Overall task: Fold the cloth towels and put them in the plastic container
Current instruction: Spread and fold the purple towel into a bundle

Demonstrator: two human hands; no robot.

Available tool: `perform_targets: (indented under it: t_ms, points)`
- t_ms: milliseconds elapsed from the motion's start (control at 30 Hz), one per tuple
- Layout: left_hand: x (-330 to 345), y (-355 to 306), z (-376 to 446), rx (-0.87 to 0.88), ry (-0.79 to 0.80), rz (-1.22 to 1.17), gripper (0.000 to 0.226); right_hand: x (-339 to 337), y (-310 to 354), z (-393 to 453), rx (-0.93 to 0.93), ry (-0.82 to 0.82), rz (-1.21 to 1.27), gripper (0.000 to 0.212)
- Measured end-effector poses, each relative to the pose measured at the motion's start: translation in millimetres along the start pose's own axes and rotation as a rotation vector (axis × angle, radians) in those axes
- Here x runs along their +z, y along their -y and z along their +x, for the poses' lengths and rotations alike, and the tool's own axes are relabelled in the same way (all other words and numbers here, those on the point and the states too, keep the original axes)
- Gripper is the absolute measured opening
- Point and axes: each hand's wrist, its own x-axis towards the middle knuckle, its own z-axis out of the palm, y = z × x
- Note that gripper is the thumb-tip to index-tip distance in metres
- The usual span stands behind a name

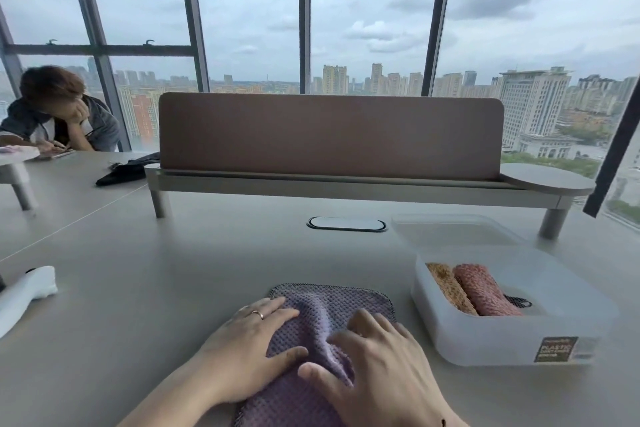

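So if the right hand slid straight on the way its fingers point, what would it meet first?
The right hand points forward and slightly left across the purple towel, so it would first run into the raised fold between the hands, then the towel's far edge. The plastic container sits off to its right, probably outside that line.

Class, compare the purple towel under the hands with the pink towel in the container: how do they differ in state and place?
The purple towel lies spread and rumpled on the table; the pink towel is rolled up. The purple towel is outside the plastic container; the pink one lies inside, beside an orange towel. The left hand and right hand press the purple towel; nothing touches the pink. Both share a nubby weave.
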Motion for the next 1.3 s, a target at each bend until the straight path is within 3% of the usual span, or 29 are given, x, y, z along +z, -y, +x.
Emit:
perform_targets:
  t_ms: [33, 167, 233, 300, 433, 600, 700, 900, 1033, 1100, 1167, 1233, 1300]
  points:
    - [-1, 0, -1, -0.004, 0.023, 0.025, 0.107, 1, 0, 2, -0.008, 0.024, 0.018, 0.071]
    - [-2, 7, 1, -0.026, 0.144, 0.101, 0.103, 8, -20, 0, 0.027, 0.525, 0.067, 0.095]
    - [-2, 13, 4, -0.047, 0.199, 0.106, 0.101, 5, -27, 1, 0.021, 0.581, 0.055, 0.103]
    - [-3, 21, 6, -0.067, 0.222, 0.1, 0.109, 2, -27, 2, 0.026, 0.553, 0.078, 0.105]
    - [-4, 37, 8, -0.127, 0.19, 0.072, 0.114, -7, -31, 6, -0.002, 0.281, 0.128, 0.099]
    - [-4, 47, 10, -0.135, 0.162, 0.018, 0.115, -9, -27, 3, -0.238, 0.503, 0.244, 0.071]
    - [-5, 47, 10, -0.135, 0.168, 0.024, 0.115, -1, -20, 2, -0.297, 0.352, 0.228, 0.047]
    - [-4, 47, 10, -0.127, 0.179, 0.024, 0.116, -16, -25, 2, -0.169, 0.145, 0.079, 0.04]
    - [-5, 48, 10, -0.124, 0.177, 0.027, 0.118, -22, -25, 4, -0.04, 0.061, -0.013, 0.018]
    - [-5, 48, 10, -0.123, 0.172, 0.035, 0.121, -25, -24, 6, -0.01, -0.114, 0.05, 0.009]
    - [-5, 47, 10, -0.123, 0.17, 0.038, 0.126, -28, -22, 6, -0.057, -0.239, 0.224, 0.012]
    - [-5, 46, 10, -0.125, 0.168, 0.036, 0.124, -31, -17, 6, -0.178, -0.234, 0.384, 0.011]
    - [-5, 45, 9, -0.133, 0.162, 0.036, 0.119, -32, -15, 6, -0.26, -0.095, 0.457, 0.007]
